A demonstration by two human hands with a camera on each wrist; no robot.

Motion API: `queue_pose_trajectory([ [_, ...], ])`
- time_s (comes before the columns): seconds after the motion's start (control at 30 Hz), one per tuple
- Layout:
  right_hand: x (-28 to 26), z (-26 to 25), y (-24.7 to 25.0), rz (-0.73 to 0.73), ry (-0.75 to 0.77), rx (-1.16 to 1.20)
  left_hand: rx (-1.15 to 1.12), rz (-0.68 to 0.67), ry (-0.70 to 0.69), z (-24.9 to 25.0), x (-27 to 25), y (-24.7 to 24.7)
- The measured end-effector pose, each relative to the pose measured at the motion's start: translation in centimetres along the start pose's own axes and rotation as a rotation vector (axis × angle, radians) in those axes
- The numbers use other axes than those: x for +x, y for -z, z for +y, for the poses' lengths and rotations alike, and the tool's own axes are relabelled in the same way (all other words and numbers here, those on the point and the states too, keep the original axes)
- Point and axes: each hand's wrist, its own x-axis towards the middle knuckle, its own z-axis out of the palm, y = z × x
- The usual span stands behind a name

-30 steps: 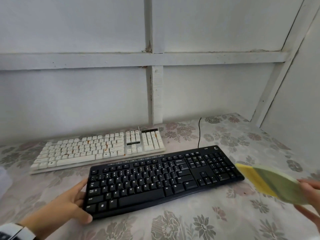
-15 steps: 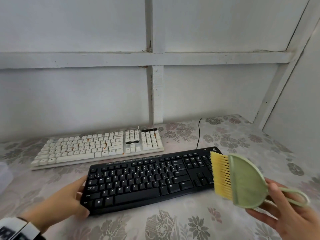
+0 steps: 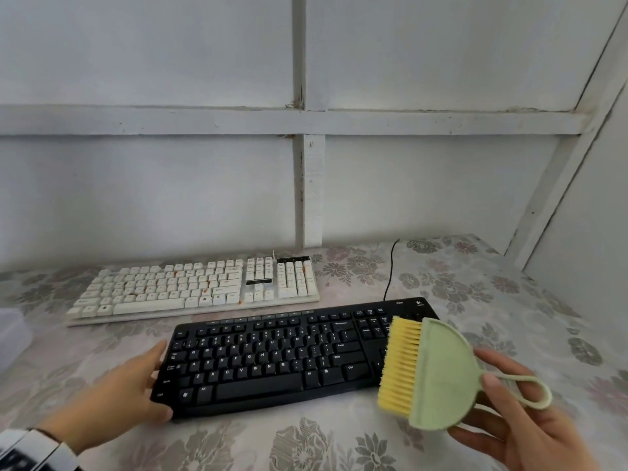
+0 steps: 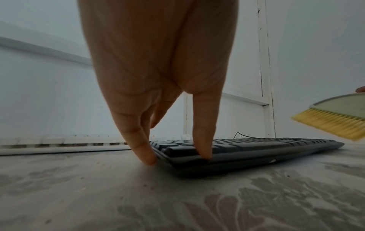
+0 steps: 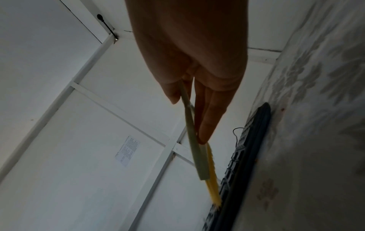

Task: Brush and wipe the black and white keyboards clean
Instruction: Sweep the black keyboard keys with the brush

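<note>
Left hand: the left hand [image 3: 112, 396] reaches in from the near-left, palm down, fingers straight and slightly spread. Its fingertips [image 4: 205, 154] touch the left end of the black keyboard [image 3: 289, 355] — thumb at the near-left corner, the other fingers along the short left edge. It curls round nothing.

Right hand: the right hand [image 3: 520, 423] comes in from the near-right and pinches the brush [image 3: 441, 372], thumb on the green face beside the loop handle, fingers beneath the body.

Brush: a flat half-round green body with yellow bristles pointing left. It hangs above the right end of the black keyboard; whether the bristle tips touch the keys cannot be told, though the right wrist view shows them very near the keys.

Black keyboard: it lies flat on the table [image 3: 339, 447] toward the near edge, turned slightly so its right end sits farther back. A black cable [image 3: 390, 270] runs from its far-right corner toward the wall.

White keyboard: the white keyboard [image 3: 193, 287] lies behind the black one, nearer the wall and farther left, apart from it — orange-brown specks show among its keys.

Table: covered by a pale cloth with grey flower print.

Container: a pale, translucent object [image 3: 12, 331] sits at the left edge of the table, mostly cut off; its contents cannot be told.
</note>
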Motion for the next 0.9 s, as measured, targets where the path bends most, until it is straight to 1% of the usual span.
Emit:
queue_pose_trajectory([
  [0.07, 0.3, -0.2, -0.4, -0.038, 0.011, -0.009, 0.066, 0.007, -0.012, -0.4, 0.1, 0.2],
  [0.17, 0.8, -0.3, -1.1, -0.100, 0.045, -0.020, 0.097, 0.066, -0.072, -1.2, 0.0, 0.8],
  [0.23, 1.0, -0.5, -1.9, -0.134, 0.059, -0.010, 0.087, 0.122, -0.122, -1.7, -0.3, 1.3],
  [0.33, 1.3, -1.0, -3.5, -0.176, 0.076, -0.057, 0.040, 0.211, -0.220, -2.6, -0.9, 2.6],
  [0.47, 0.7, -2.4, -7.0, -0.257, 0.118, -0.134, -0.026, 0.293, -0.306, -4.0, -2.1, 5.1],
  [0.57, -0.3, -3.0, -11.0, -0.336, 0.138, -0.167, -0.035, 0.327, -0.333, -5.8, -2.9, 7.3],
  [0.63, -0.8, -3.2, -14.4, -0.377, 0.179, -0.224, -0.030, 0.333, -0.334, -7.5, -3.6, 8.8],
  [0.77, -1.4, -3.3, -22.3, -0.444, 0.298, -0.330, -0.044, 0.357, -0.310, -11.7, -5.0, 12.4],
  [0.9, -1.3, -1.9, -30.9, -0.521, 0.377, -0.424, -0.013, 0.417, -0.270, -16.4, -5.5, 15.1],
])
